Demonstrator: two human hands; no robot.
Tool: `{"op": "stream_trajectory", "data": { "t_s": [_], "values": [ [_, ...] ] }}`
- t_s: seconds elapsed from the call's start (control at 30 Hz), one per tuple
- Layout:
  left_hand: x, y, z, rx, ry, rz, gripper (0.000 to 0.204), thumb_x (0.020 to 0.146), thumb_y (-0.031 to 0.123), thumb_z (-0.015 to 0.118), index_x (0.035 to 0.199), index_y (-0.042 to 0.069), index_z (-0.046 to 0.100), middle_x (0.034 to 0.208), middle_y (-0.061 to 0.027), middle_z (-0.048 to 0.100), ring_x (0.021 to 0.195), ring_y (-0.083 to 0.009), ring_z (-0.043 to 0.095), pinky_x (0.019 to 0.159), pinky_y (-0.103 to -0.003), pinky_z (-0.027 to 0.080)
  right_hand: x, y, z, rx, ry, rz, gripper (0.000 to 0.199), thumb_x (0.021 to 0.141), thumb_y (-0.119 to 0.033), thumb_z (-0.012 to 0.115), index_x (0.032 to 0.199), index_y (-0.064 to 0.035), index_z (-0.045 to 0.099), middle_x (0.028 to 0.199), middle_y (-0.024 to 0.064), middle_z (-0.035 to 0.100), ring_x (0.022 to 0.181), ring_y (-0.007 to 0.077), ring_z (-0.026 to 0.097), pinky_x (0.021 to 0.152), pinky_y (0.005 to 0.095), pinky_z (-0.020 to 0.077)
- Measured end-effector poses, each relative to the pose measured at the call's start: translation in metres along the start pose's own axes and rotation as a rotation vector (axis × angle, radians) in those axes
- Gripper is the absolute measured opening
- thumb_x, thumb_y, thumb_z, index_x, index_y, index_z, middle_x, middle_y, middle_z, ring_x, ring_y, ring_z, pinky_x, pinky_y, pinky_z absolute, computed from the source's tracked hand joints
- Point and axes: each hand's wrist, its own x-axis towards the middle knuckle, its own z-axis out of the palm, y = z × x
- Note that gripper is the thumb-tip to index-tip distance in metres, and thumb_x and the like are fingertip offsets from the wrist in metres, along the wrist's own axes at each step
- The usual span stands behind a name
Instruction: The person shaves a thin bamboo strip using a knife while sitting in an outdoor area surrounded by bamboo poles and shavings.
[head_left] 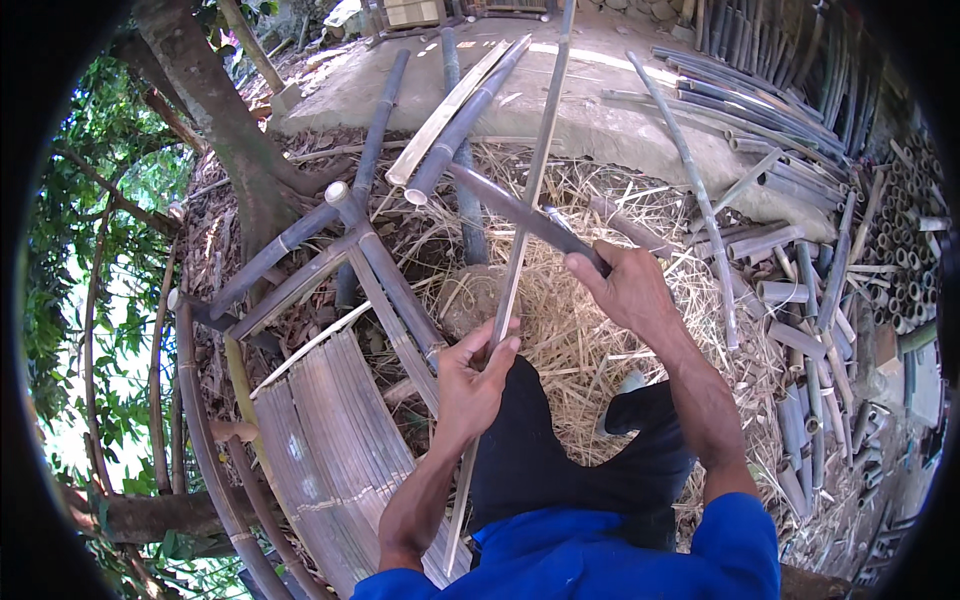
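Head view looks down on two bare forearms rising from blue sleeves. Left hand (475, 372) has its grip pinched around a long thin bamboo strip (520, 240), thumb and fingers pressed on it above the dark-trousered knee. Right hand (628, 285), wrist bent inward, has its grip wrapped shut on the dark handle of a blade (520, 212) laid across the strip, over the straw-covered ground (570, 340).

left hand (470, 375) fingers curled, right hand (628, 285) clenched
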Motion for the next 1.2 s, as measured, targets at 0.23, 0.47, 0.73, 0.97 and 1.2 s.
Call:
{"op": "stream_trajectory", "data": {
  "t_s": [0.23, 0.47, 0.73, 0.97, 1.2],
  "values": [
    [-0.027, -0.007, -0.019, 0.057, -0.033, -0.163, 0.019, 0.097, 0.006, 0.066, 0.115, 0.000, 0.071, 0.075, 0.0102, 0.052, 0.067, 0.0009, 0.041, 0.057, -0.018, 0.030, 0.018, 0.002, -0.007, -0.034, -0.021, 0.021, 0.059, 0.096, -0.057, 0.060, 0.090, 0.0005, 0.073, 0.056, 0.0184, 0.059, 0.051, 0.0335, 0.062, 0.056, 0.0476, 0.0492],
    [-0.061, -0.025, -0.045, 0.115, 0.015, -0.197, 0.021, 0.092, 0.006, 0.075, 0.111, -0.001, 0.073, 0.077, 0.0066, 0.061, 0.068, -0.0011, 0.052, 0.058, -0.018, 0.038, 0.024, 0.020, -0.008, -0.160, -0.149, -0.049, 0.072, 0.100, -0.064, 0.047, 0.085, 0.0014, 0.073, 0.060, 0.0218, 0.062, 0.058, 0.0324, 0.065, 0.062, 0.0474, 0.0514],
    [-0.094, -0.023, -0.064, 0.010, -0.110, -0.427, 0.026, 0.099, 0.013, 0.066, 0.121, 0.001, 0.070, 0.070, 0.0037, 0.061, 0.061, -0.0017, 0.052, 0.053, -0.019, 0.036, 0.073, 0.076, -0.049, -0.189, 0.025, 0.245, 0.089, 0.093, -0.080, 0.039, 0.102, 0.0001, 0.075, 0.065, 0.0189, 0.066, 0.067, 0.0331, 0.070, 0.073, 0.0480, 0.0567],
    [-0.032, -0.012, -0.038, -0.015, -0.198, -0.355, 0.037, 0.102, 0.015, 0.059, 0.138, 0.005, 0.059, 0.058, 0.0050, 0.051, 0.047, -0.0026, 0.042, 0.044, -0.022, 0.028, -0.043, -0.005, 0.046, -0.063, -0.231, -0.158, 0.056, 0.087, -0.063, 0.067, 0.093, -0.0073, 0.070, 0.075, 0.0150, 0.069, 0.065, 0.0342, 0.069, 0.063, 0.0482, 0.0543],
    [-0.046, -0.004, -0.039, -0.091, -0.208, -0.364, 0.039, 0.101, 0.012, 0.060, 0.139, 0.004, 0.056, 0.059, 0.0066, 0.047, 0.047, -0.0017, 0.040, 0.043, -0.022, 0.027, -0.019, 0.001, 0.033, -0.171, -0.241, -0.156, 0.071, 0.083, -0.075, 0.062, 0.079, -0.0040, 0.067, 0.057, 0.0151, 0.062, 0.057, 0.0351, 0.068, 0.057, 0.0470, 0.0538]
  ]
}}
